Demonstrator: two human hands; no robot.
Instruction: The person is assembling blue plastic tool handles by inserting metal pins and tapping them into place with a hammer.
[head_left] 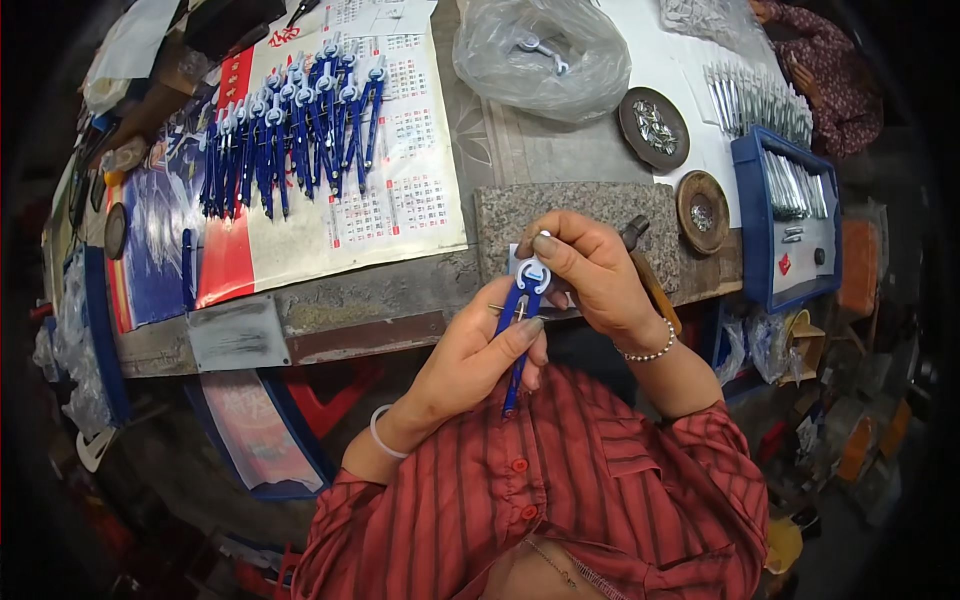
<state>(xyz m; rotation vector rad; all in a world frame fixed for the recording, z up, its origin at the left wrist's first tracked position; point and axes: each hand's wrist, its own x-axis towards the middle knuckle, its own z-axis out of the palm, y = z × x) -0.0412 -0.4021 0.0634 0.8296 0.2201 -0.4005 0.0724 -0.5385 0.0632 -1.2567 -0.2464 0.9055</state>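
Observation:
Between my two hands is a blue drawing compass (pixel 517 310) with a pale blue and white head, its head up and its legs pointing down toward my shirt. My left hand (pixel 490 345) is closed around the legs, and a small metal pin sticks out beside its fingers. At the head, my right hand (pixel 580 260) pinches with thumb and forefinger; whether a small part lies in that pinch is hidden. Right behind them is a speckled stone slab (pixel 560 200). A hammer (pixel 650 275) with a wooden handle rests at its right side.
Many similar blue compasses (pixel 300 110) lie in rows on a calendar sheet (pixel 420 130). Two round dishes, a dark one (pixel 630 125) and a brown one (pixel 690 240), hold small metal parts. A blue tray (pixel 745 190) stands at right. A co-worker's patterned sleeve (pixel 845 90) shows beyond.

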